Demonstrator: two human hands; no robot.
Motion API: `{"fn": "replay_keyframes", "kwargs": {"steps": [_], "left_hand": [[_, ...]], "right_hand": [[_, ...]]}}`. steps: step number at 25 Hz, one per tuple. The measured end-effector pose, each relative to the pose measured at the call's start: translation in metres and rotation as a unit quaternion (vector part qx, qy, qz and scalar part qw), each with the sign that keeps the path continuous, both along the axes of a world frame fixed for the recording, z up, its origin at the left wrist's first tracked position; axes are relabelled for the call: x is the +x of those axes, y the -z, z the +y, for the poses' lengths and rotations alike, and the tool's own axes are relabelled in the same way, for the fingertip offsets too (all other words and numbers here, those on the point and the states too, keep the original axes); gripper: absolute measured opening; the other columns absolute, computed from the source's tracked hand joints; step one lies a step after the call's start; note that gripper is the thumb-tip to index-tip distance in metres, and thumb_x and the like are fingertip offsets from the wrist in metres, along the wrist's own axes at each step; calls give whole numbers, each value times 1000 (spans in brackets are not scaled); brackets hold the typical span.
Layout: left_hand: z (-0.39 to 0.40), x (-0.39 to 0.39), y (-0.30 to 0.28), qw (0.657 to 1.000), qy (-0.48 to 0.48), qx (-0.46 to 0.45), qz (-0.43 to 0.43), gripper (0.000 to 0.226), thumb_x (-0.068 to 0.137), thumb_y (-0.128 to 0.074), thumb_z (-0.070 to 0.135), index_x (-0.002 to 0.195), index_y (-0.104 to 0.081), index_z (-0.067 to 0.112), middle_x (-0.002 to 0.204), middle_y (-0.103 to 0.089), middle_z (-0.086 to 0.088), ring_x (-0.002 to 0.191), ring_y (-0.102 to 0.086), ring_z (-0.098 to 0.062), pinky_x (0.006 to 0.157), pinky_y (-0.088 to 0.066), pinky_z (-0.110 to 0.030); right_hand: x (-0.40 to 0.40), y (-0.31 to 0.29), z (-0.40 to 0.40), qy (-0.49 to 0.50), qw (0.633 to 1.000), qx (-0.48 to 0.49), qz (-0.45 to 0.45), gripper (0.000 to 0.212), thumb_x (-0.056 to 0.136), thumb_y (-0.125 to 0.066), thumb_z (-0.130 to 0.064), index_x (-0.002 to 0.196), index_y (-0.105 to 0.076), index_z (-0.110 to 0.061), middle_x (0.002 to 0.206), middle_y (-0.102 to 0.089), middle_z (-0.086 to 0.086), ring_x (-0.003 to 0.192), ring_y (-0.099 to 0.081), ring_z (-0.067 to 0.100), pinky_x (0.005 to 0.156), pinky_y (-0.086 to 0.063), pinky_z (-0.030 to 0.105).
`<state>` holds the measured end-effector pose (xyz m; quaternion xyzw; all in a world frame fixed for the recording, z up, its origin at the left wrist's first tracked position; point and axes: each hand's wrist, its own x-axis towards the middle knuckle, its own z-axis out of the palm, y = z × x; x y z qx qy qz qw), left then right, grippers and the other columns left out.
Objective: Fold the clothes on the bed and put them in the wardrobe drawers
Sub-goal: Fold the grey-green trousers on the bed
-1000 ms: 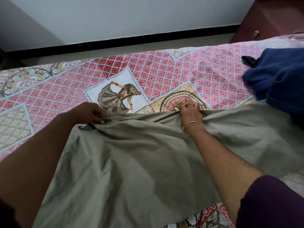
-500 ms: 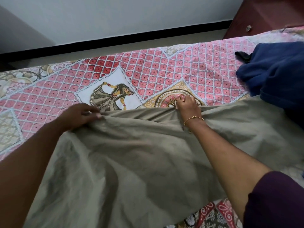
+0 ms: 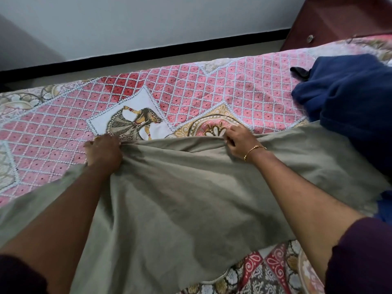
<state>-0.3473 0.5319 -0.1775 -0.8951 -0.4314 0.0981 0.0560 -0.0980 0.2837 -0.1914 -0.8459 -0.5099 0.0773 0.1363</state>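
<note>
A large olive-grey garment [image 3: 186,200] lies spread over the near half of the bed, its far edge bunched into a ridge. My left hand [image 3: 104,152] grips that far edge at the left, fingers curled into the cloth. My right hand [image 3: 238,141], with a gold bangle at the wrist, pinches the same edge further right. A dark blue garment [image 3: 347,102] lies crumpled at the right side of the bed, its lower part partly under the olive cloth.
The bed carries a pink diamond-patterned bedspread [image 3: 212,85] with a dancer motif. Beyond the bed's far edge runs a strip of floor [image 3: 169,60] and a white wall with black skirting. A dark red wooden cabinet [image 3: 331,18] with a round knob stands at the far right.
Both hands have kept hold of the olive garment's far edge and shifted it slightly away from me over the bedspread; the left hand's grip has tightened.
</note>
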Motion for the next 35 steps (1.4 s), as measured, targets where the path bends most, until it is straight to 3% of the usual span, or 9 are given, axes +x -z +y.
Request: {"fn": "replay_keyframes", "kwargs": {"steps": [6, 8, 12, 15, 19, 23, 29, 32, 35], "left_hand": [[-15, 4, -2, 997, -34, 32, -58, 30, 90, -44, 1, 117, -51, -6, 120, -45, -33, 116, -39, -46, 102, -27, -53], [-27, 19, -5, 994, 66, 43, -77, 28, 85, -51, 0, 112, -56, -4, 119, -50, -31, 116, -43, -45, 106, -22, -55], [-70, 61, -9, 922, 355, -79, -132, 20, 79, -60, 4, 96, -69, 1, 94, -65, -20, 86, -61, -37, 69, -51, -42], [-90, 86, -7, 940, 259, -205, -86, 32, 99, -43, 24, 121, -60, 10, 116, -58, -14, 108, -53, -31, 87, -45, -40], [-95, 102, -9, 982, 150, -102, -53, 26, 98, -41, 27, 115, -59, 18, 119, -60, -7, 111, -49, -27, 93, -30, -39], [-136, 119, -4, 994, 85, -20, -73, 35, 90, -44, 14, 125, -48, 12, 127, -47, -16, 124, -36, -34, 106, -19, -50], [-246, 191, 5, 908, 389, -67, -142, 46, 81, -39, 44, 97, -68, 13, 110, -66, -11, 105, -62, -32, 97, -39, -45], [-296, 215, 19, 905, 394, -155, -35, 89, 73, -10, 71, 140, -41, 21, 152, -31, -7, 141, -25, -28, 112, -12, -55], [-321, 224, 32, 923, 347, -165, -6, 103, 60, 3, 80, 150, -8, 30, 158, 7, 4, 145, 10, -23, 110, 10, -58]], "right_hand": [[4, -6, -12, -20, 997, -68, -17, 18, 77, -59, -4, 90, -70, 2, 100, -63, 19, 99, -51, 39, 85, -45, 40], [6, -9, -18, -41, 996, -62, -45, 14, 71, -63, -3, 82, -70, 4, 88, -66, 19, 92, -54, 39, 74, -48, 41], [19, -14, -37, -58, 992, -95, -66, 17, 69, -59, -10, 80, -67, 1, 77, -64, 20, 80, -56, 40, 67, -49, 42], [34, -23, -37, 7, 996, -44, -72, 30, 81, -41, -17, 87, -68, -3, 85, -65, 18, 84, -56, 39, 72, -50, 45], [43, -30, -29, 91, 978, -161, -101, 28, 94, -43, -16, 114, -62, -17, 118, -59, 8, 113, -46, 30, 92, -34, 40], [51, -18, -57, 113, 983, -48, -134, 8, 73, -60, -6, 77, -66, -5, 79, -62, 17, 73, -60, 34, 64, -48, 41], [88, -5, -178, 255, 960, -100, -63, 37, 87, -35, -29, 98, -62, -7, 102, -57, 20, 88, -58, 38, 68, -48, 44], [110, 11, -229, 243, 953, -180, -21, 50, 98, -26, -42, 146, -25, -25, 154, -19, 0, 139, -22, 25, 112, -17, 47], [116, 14, -249, 221, 961, -165, -28, 54, 98, -29, -44, 148, -15, -30, 156, -9, -7, 141, -10, 23, 114, -10, 43]]}}
